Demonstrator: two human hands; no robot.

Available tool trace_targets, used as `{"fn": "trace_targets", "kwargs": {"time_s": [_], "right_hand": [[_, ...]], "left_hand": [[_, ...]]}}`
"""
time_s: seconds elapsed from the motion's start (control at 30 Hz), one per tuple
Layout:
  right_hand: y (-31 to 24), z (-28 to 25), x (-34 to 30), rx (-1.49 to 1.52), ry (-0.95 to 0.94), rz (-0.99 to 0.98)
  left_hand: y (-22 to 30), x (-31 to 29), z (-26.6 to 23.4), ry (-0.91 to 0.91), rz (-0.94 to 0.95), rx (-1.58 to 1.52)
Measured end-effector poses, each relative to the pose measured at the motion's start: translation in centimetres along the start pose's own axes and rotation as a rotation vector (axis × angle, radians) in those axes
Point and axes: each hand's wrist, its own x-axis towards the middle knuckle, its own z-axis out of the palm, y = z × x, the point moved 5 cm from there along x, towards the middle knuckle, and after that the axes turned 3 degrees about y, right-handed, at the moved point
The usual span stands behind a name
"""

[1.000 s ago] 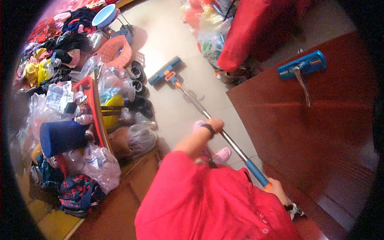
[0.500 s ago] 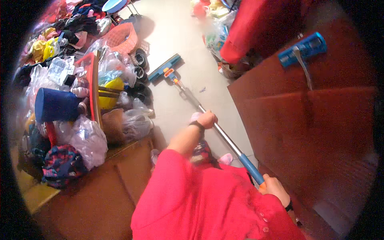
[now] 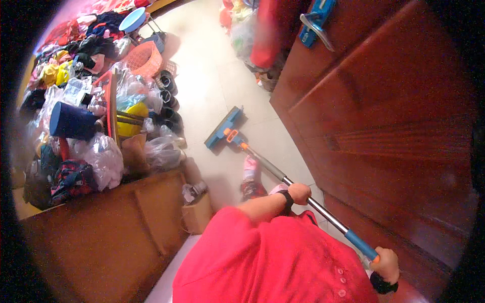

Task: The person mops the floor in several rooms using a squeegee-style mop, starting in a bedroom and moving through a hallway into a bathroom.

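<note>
Both of my hands are on a long-handled floor mop with a flat blue head [image 3: 223, 128], an orange joint and a silver pole [image 3: 327, 215]. The head rests on the pale tiled floor, beyond my feet. My left hand [image 3: 300, 193], a dark band at its wrist, is closed around the middle of the pole. At the top end, my right hand [image 3: 388, 265] is wrapped over the orange tip just above the blue grip [image 3: 360, 244]. The pole slants from the floor up to the right across my body.
A reddish-brown wooden door [image 3: 384, 121] with a blue holder [image 3: 317, 22] stands on the right. Bags, clothes and a dark blue bucket [image 3: 74, 121] crowd the left, with a pink basket [image 3: 143, 59] and shoes [image 3: 166, 83] along the floor. A brown cabinet [image 3: 106, 237] is nearer.
The mop head has come back toward my feet and to the right. Both hands have moved right and closer to me, still gripping the pole. The view has shifted too.
</note>
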Motion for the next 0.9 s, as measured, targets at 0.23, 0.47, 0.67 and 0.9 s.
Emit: {"fn": "trace_targets", "kwargs": {"time_s": [0.23, 0.47, 0.67, 0.9], "right_hand": [[6.7, 13.4, 0.2, -0.053, -0.191, 0.088], [3.2, 17.8, 3.5, 0.097, -0.252, 0.206], [-13.2, 6.6, 8.7, 0.285, -0.254, 0.178], [-14.3, 4.7, 8.7, 0.241, -0.107, 0.138]], "left_hand": [[-2.3, -0.1, 5.9, -0.222, 0.021, 0.123], [-8.6, 0.6, -0.9, -0.264, -0.047, 0.271], [-17.2, 1.2, -12.7, 0.050, -0.079, 0.289], [-14.9, 0.4, -16.4, 0.212, -0.219, 0.300]]}}
